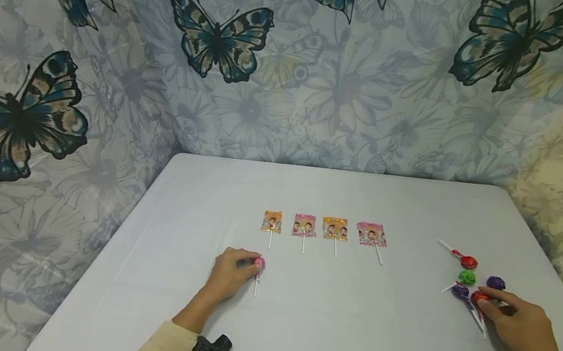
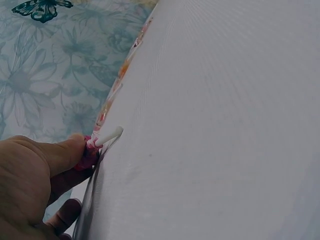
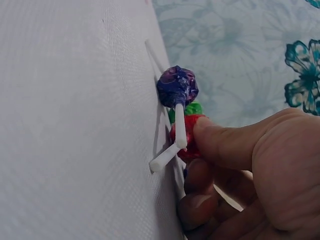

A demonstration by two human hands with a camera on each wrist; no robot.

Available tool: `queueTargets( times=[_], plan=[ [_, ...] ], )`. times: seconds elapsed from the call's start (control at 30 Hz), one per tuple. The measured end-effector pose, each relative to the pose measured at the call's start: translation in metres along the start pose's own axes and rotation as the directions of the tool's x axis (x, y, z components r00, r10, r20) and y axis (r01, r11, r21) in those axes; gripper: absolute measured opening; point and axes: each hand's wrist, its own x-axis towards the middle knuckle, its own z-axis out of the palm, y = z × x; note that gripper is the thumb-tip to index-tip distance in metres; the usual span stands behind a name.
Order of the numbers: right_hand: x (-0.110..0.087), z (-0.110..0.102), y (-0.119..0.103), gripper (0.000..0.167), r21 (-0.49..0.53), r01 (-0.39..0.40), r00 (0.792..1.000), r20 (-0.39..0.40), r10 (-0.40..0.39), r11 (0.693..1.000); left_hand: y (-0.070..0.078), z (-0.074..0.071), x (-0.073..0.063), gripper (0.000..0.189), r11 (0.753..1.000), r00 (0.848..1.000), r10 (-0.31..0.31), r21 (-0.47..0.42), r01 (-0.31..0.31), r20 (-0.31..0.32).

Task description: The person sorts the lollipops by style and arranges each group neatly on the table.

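Note:
My left hand (image 1: 231,275) pinches a pink lollipop (image 1: 260,262) by its wrapped head, its white stick pointing toward me; the left wrist view shows thumb and finger on the pink wrapper (image 2: 89,154). At the right, my right hand (image 1: 523,328) grips the head of a red lollipop (image 1: 479,297) between thumb and fingers, as the right wrist view also shows. Close around it lie a purple lollipop (image 1: 460,291), a green one (image 1: 467,277), a second purple one (image 1: 496,282) partly behind the hand, and another red lollipop (image 1: 469,262).
Beyond the left hand, a row of flat-wrapped lollipops runs across the white table (image 1: 325,333): orange (image 1: 272,221), pink (image 1: 304,225), orange (image 1: 335,228) and pink (image 1: 371,234), sticks toward me. A butterfly-print cloth (image 1: 320,116) hangs behind the table.

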Motion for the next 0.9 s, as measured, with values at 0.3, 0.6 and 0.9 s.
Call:
queueTargets(
  times=[0.3, 0.6, 0.9],
  plan=[
    [-0.002, -0.004, -0.002, 0.050, 0.040, -0.070, 0.997, 0.019, 0.070, 0.997, 0.000, -0.001, -0.001, 0.020, 1.000, 1.000, 0.015, 0.009, -0.015, -0.005],
    [-0.004, -0.013, -0.007, 0.050, 0.108, -0.065, 0.998, -0.014, 0.067, 0.992, -0.001, 0.000, 0.000, 0.020, 0.999, 0.999, 0.045, 0.006, -0.045, -0.014],
    [-0.012, -0.022, -0.037, 0.039, 0.137, 0.020, 0.995, -0.101, -0.006, 0.990, 0.000, 0.000, 0.000, 0.021, 0.999, 0.999, 0.038, 0.008, -0.038, -0.012]
  ],
)
